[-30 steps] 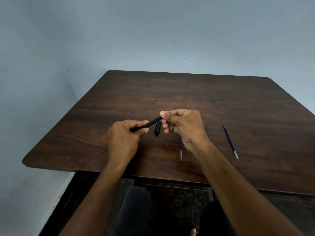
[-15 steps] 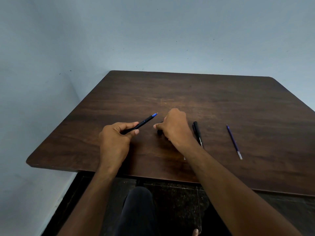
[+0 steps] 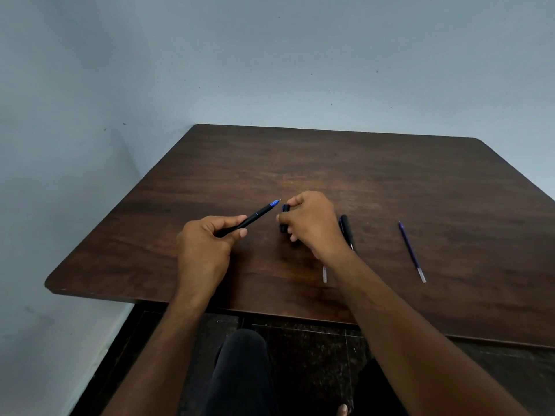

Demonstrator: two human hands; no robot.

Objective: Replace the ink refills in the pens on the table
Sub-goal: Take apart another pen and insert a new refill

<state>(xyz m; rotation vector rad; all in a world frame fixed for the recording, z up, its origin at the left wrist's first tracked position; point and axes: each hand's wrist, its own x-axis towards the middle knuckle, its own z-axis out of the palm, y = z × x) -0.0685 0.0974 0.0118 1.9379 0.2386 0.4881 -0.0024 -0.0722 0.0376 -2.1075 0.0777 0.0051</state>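
Observation:
My left hand (image 3: 207, 247) grips a black pen (image 3: 252, 219) with a blue tip that points up and to the right, held just above the table. My right hand (image 3: 312, 223) is closed around a small black pen cap (image 3: 284, 217), lifted slightly off the wood. A second black pen (image 3: 347, 231) lies just right of my right hand. One blue refill (image 3: 411, 250) lies farther right on the table. The end of another refill (image 3: 324, 274) shows beside my right wrist; the rest is hidden by my forearm.
The dark wooden table (image 3: 330, 163) stands against a pale blue wall. Its near edge runs just below my wrists, with my knee and a dark tiled floor beneath. The left table corner is rounded.
My right hand let go of the pen's tip end, dropped to the table and closed on the cap. My left hand drew the pen left, baring its blue tip. The second pen came into view.

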